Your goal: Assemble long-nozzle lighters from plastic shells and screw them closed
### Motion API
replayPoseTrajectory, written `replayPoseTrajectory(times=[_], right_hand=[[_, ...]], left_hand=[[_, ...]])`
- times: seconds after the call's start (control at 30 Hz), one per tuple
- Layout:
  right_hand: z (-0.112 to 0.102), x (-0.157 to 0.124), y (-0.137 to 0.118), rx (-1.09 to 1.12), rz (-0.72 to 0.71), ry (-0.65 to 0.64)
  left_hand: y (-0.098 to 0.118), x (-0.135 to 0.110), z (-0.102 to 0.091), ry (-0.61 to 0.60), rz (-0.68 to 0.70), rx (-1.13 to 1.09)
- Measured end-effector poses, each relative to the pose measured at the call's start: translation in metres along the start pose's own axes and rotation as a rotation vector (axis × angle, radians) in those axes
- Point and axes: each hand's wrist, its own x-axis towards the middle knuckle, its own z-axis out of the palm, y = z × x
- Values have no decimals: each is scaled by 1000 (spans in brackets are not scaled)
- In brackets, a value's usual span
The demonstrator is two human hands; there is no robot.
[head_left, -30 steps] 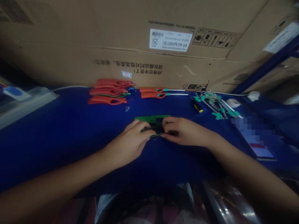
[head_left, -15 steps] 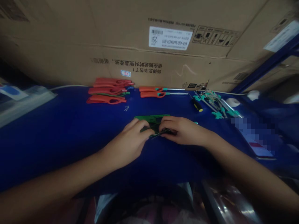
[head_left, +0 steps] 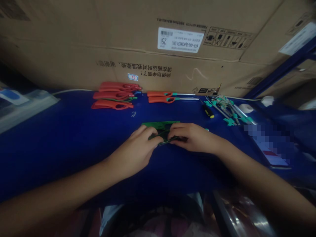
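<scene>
A green plastic handle shell lies on the blue table in the middle. My left hand has its fingers curled onto the shell's left part and holds it. My right hand pinches a thin dark part at the shell's right side, fingers pressed together. What lies under the fingertips is hidden.
Several red handle shells are stacked at the back left, two red lighters with metal tubes beside them. A yellow-black screwdriver and a heap of teal-tipped metal parts lie back right. A big cardboard box walls the rear.
My hands and the green shell have shifted slightly away from me; the right fingers have drawn closer to the left ones on the shell.
</scene>
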Motion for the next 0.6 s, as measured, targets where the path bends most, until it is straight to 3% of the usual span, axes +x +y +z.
replayPoseTrajectory(times=[0.6], right_hand=[[-4, -2, -6, -66, 5, -36]], left_hand=[[0, 0, 0, 7, -4, -7]])
